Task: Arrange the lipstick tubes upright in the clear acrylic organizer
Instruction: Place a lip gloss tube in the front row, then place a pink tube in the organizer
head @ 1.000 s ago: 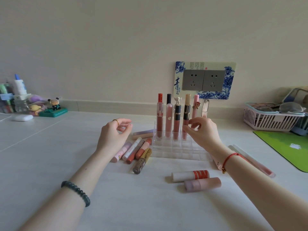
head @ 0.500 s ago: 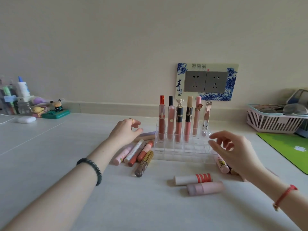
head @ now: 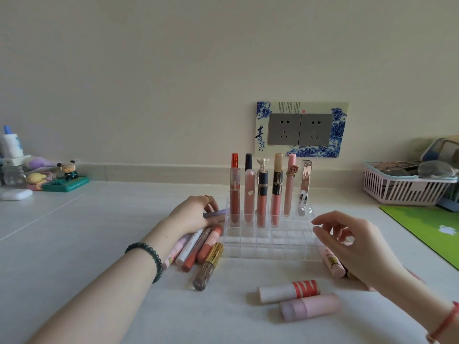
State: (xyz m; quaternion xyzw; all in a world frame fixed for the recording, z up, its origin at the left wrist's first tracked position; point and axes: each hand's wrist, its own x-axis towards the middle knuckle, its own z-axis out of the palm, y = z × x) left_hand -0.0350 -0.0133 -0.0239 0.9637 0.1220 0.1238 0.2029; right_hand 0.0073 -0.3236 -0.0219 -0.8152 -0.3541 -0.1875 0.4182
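Left hand (head: 196, 216) grips a slim lavender lipstick tube (head: 217, 213) left of the clear acrylic organizer (head: 270, 247); right hand (head: 347, 242) hovers, fingers loosely spread, at the organizer's right.

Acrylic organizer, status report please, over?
Left hand on lavender tube, grip unclear; right hand open, empty. Six upright tubes in acrylic organizer, back row. Front slots free.

The blue-and-white socket surround (head: 262, 125) bears a large 青; its smaller print is unreadable.

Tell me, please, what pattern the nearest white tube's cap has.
The white tube has a red cap with pale zigzag stripes; head view shows it.
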